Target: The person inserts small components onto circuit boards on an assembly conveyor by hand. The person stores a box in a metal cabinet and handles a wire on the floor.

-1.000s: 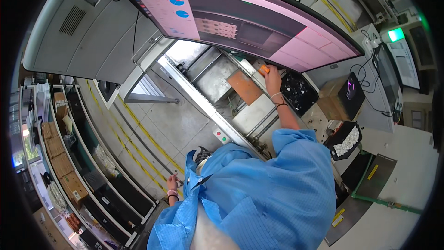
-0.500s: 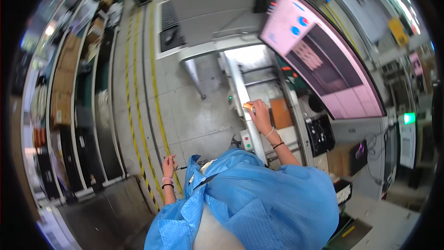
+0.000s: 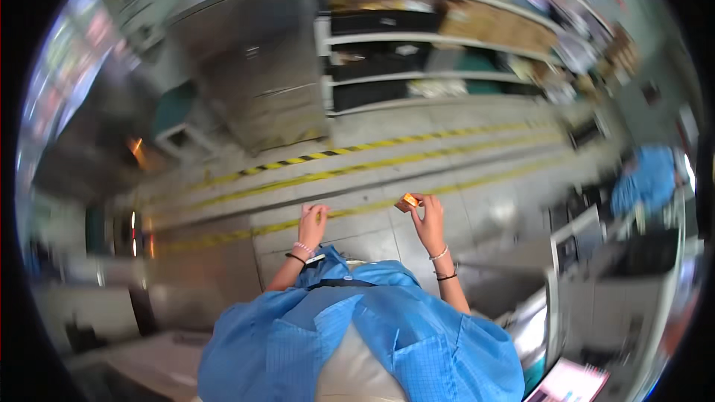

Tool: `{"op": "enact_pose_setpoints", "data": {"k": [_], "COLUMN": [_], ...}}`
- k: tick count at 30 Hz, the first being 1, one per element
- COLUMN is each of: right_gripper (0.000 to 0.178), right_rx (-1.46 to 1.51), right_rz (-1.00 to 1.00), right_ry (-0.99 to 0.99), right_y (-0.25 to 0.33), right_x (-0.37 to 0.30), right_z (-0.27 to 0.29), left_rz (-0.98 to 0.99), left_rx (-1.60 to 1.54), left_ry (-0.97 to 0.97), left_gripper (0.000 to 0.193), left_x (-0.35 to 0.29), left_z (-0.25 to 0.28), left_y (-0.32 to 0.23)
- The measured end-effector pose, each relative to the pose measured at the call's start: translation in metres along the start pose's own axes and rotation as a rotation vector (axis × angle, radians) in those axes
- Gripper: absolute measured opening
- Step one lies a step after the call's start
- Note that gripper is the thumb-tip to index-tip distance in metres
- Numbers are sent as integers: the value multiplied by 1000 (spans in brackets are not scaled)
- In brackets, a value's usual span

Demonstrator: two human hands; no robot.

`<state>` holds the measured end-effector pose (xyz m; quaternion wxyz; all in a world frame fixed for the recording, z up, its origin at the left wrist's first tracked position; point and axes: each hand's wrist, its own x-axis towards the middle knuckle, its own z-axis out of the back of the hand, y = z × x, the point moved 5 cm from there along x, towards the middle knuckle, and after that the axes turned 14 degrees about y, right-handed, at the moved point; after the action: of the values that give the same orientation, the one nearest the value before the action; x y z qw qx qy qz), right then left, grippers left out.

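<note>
Right, so: right hand [image 3: 428, 225] has a small orange-and-brown block [image 3: 407, 202] pinched between thumb and fingertips. Block sticks out past the fingertips on the left side, held in the air above the tiled floor [image 3: 369, 242], between the two hands but much nearer the right.

Left hand [image 3: 313, 222] is out front at about the same level, well apart from the block. Fingers loosely bent; can't tell if thumb and fingertips meet, picture is too soft there.

Both wrists carry a beaded bracelet plus a dark band. Blue jacket [image 3: 357, 301] fills the bottom. Beyond the hands: yellow floor tape [image 3: 328, 177], then shelves [image 3: 439, 37] with boxes, metal cabinet [image 3: 253, 52] left of them. Screen [image 3: 572, 381] at lower right.
</note>
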<state>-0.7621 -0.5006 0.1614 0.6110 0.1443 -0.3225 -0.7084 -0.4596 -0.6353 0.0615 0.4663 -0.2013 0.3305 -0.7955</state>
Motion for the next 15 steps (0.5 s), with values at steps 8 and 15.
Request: {"op": "enact_pose_setpoints", "data": {"k": [8,15], "right_gripper": [30,32], "right_rx": [160,261], "right_rz": [429,671], "right_ry": [416,607], "right_y": [165,244], "right_x": [222,345], "right_z": [-161,-266], "left_rz": [131,270], "left_rx": [-220,6], "left_ry": [-46,-169], "left_gripper": [36,61], "left_x": [64,175], "left_z": [103,176], "left_y": [71,131]}}
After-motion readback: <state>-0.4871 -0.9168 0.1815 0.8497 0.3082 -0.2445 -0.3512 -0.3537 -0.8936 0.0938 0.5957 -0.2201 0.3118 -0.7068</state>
